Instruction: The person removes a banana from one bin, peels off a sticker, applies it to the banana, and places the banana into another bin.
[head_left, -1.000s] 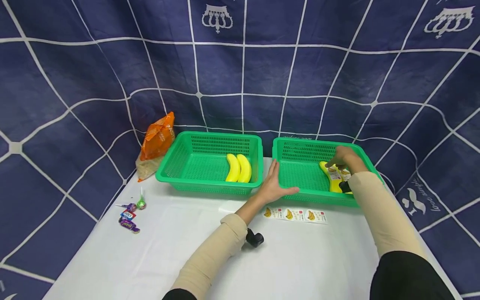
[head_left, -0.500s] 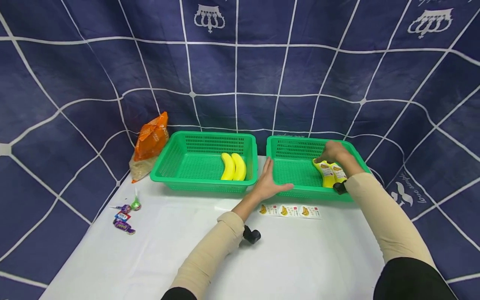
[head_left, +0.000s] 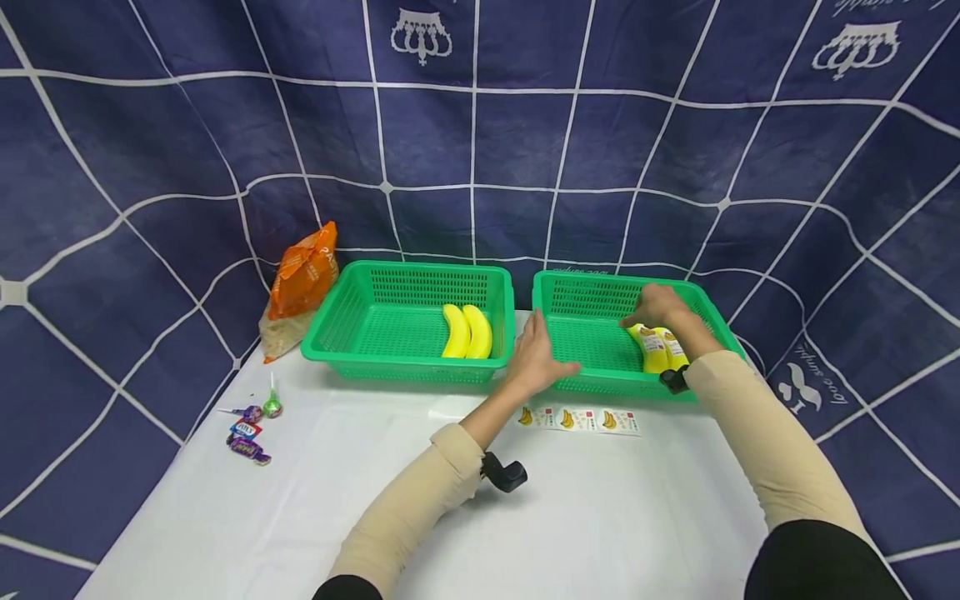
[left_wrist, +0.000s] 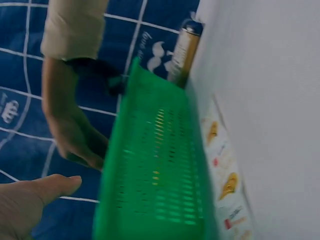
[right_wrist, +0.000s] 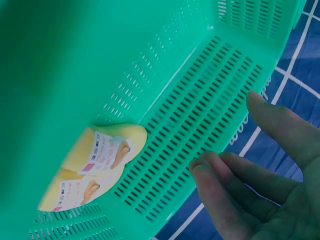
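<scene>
The left hand (head_left: pixel 534 360) lies flat, fingers straight, against the near-left corner of the right basket (head_left: pixel 592 385), thumb along its front wall. It grips nothing; the flat press looks meant to keep the light basket from sliding on the desk (head_left: pixel 585 533). The right hand (head_left: pixel 656 304) hovers inside that basket, just above the far end of two labelled bananas (head_left: pixel 657 350). Its fingers are loosely bent and, in the right wrist view, apart from the fruit (right_wrist: pixel 95 165), so it holds nothing. The bananas lie side by side on the basket floor, labels up, against the right wall.

A sticker strip (head_left: pixel 581 419) lies on the desk just under the left hand, within easy reach. Left of that hand, another basket (head_left: pixel 352 333) holds two unlabelled bananas (head_left: pixel 467 332).
</scene>
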